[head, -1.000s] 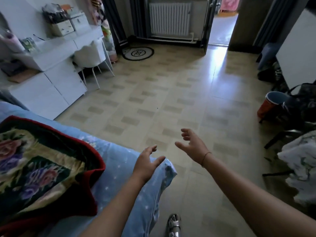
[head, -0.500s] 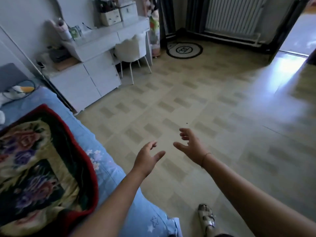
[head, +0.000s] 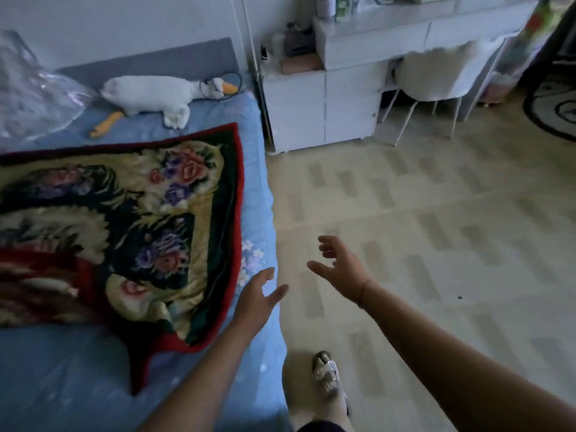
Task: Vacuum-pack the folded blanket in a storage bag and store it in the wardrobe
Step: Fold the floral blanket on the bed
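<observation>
Your left grip (head: 255, 302) is released, fingers loosely spread and holding nothing. It is over the edge of the bed (head: 260, 182), just beside the red border of the blanket (head: 124, 219). Whether it touches the sheet cannot be told. Your right grip (head: 341, 269) is released too, fingers relaxed and a little curled, empty, out over the floor (head: 436, 244) and apart from the bed.

The blanket lies flat on the blue sheet, outside any bag. One corner points toward you, and a red fold shows at its left side. How neatly it is folded is hard to judge.

A crumpled clear plastic bag (head: 34, 92), most likely the storage bag, sits near the head of the bed. It is well apart from the blanket and beside a white plush goose (head: 149, 95).

By this layout you are at the very start, with nothing packed yet. You have yet to fetch the bag, slide the blanket in, seal it, draw out the air and carry it to the wardrobe. Neither the wardrobe nor any pump or vacuum is in view, only a white cabinet (head: 324, 113) next to the bed.
</observation>
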A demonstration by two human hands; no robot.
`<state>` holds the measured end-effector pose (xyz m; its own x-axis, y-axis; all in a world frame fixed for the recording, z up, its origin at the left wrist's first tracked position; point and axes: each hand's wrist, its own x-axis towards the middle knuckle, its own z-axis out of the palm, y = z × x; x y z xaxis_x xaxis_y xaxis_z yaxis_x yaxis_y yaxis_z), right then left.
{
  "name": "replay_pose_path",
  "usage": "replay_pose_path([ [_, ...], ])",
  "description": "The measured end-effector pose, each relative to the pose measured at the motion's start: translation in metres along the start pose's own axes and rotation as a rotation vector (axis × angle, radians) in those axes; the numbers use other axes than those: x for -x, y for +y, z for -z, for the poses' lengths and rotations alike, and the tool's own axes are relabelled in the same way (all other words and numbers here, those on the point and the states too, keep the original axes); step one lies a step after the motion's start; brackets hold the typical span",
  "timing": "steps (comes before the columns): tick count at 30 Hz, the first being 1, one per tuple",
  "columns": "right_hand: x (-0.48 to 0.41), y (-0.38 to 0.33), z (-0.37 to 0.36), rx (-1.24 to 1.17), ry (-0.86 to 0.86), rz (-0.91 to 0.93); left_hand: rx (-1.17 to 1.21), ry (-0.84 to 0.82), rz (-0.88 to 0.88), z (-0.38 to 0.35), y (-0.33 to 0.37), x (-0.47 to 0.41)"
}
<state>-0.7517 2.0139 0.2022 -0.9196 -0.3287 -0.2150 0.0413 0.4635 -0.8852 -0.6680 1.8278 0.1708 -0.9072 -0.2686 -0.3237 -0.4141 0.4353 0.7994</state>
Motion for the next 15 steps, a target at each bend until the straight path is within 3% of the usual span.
replay_pose_path([
  [15,-0.236,-0.084,-0.114,0.159,-0.584,0.261,0.157,0.476,0.502,0.107,-0.069,-0.105],
])
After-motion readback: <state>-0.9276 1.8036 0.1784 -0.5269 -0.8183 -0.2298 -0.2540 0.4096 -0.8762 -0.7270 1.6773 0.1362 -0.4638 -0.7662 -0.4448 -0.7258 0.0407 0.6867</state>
